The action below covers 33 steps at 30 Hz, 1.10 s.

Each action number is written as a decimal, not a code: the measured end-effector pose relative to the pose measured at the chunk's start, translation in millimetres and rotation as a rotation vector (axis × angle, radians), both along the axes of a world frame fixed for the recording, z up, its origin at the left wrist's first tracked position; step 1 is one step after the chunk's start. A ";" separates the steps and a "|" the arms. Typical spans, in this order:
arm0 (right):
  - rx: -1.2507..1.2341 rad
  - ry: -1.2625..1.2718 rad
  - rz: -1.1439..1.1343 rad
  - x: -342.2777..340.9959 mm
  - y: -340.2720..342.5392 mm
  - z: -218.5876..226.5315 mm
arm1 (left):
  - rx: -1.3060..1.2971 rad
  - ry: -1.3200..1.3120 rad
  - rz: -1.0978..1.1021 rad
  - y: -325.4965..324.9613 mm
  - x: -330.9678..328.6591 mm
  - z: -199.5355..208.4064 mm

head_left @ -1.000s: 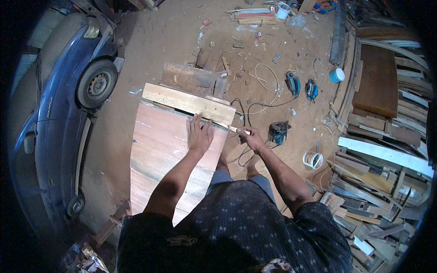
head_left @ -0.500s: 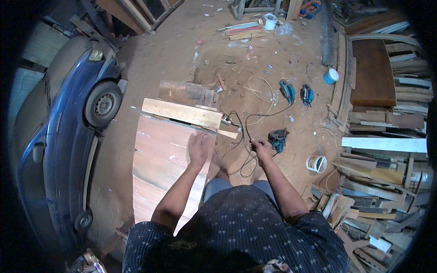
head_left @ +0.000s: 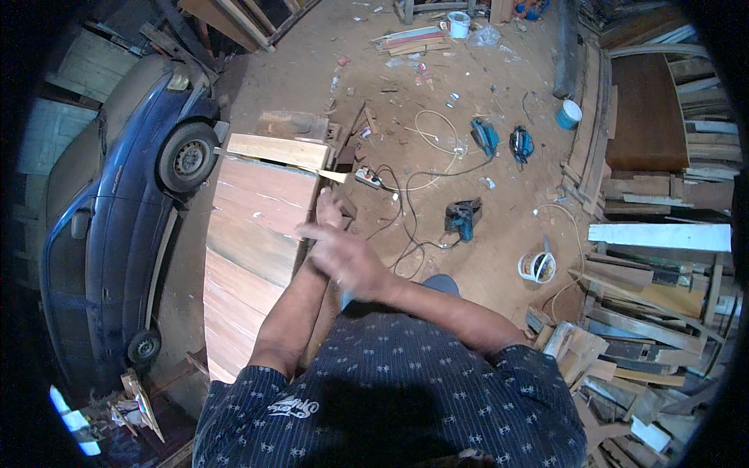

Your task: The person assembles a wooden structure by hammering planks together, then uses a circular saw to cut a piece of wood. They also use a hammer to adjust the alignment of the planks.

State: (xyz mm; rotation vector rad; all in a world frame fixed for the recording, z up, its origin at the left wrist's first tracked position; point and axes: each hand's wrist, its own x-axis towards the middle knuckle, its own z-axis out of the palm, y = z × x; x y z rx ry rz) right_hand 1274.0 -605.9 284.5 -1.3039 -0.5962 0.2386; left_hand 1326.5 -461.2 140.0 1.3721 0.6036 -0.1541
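Note:
A panel of pinkish wooden boards [head_left: 253, 222] lies at my left, with a pale plank [head_left: 277, 148] across its far end. My left hand [head_left: 330, 209] is at the panel's right edge, its fingers partly stretched out and nothing seen in them; whether it touches the edge I cannot tell. Crossing over the left wrist is my right hand [head_left: 355, 261], smeared by motion, with one or more fingers pointing left. A short pale wood offcut [head_left: 334, 176] sticks out past the panel's far right corner.
A power strip [head_left: 367, 178] and black cables [head_left: 402, 204] lie on the dirt floor. Beyond are blue-black power tools [head_left: 463, 220], [head_left: 484, 138] and a white bucket [head_left: 537, 267]. A blue car [head_left: 129, 203] stands left; stacked timber [head_left: 655, 234] lines the right.
My right hand has swung left from beside the cable to cross my left wrist. The left hand has moved from the panel's face to its right edge. The view has shifted.

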 end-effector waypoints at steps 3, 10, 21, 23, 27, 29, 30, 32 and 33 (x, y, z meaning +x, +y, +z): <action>-0.329 -0.684 -0.302 6.5 -28.7 -42.6 | -0.920 -0.180 -0.316 -33.9 -41.7 8.5; -0.457 0.306 -0.413 -0.6 -122.2 -214.0 | -0.480 -0.140 -0.131 -105.8 -79.1 113.0; 0.045 0.872 -0.451 -81.8 -205.6 -268.9 | 0.237 0.307 -0.114 -29.0 -189.4 -27.6; -0.047 0.970 -0.484 -98.0 -228.1 -284.3 | 0.291 0.340 -0.123 -5.0 -226.0 -47.1; 0.028 1.072 -0.639 -125.3 -276.6 -335.8 | 0.408 0.443 -0.146 42.2 -278.0 -78.7; 0.017 1.068 -0.715 -137.4 -302.5 -358.1 | 0.340 0.526 -0.087 50.8 -293.9 -78.9; 0.011 1.066 -0.775 -147.2 -312.6 -363.6 | 0.331 0.542 -0.086 54.6 -300.9 -79.4; -0.044 1.069 -0.924 -166.5 -319.4 -355.0 | 0.299 0.587 -0.110 63.7 -324.2 -83.6; -0.072 1.070 -1.010 -177.5 -322.6 -349.2 | 0.298 0.600 -0.115 73.3 -339.0 -90.8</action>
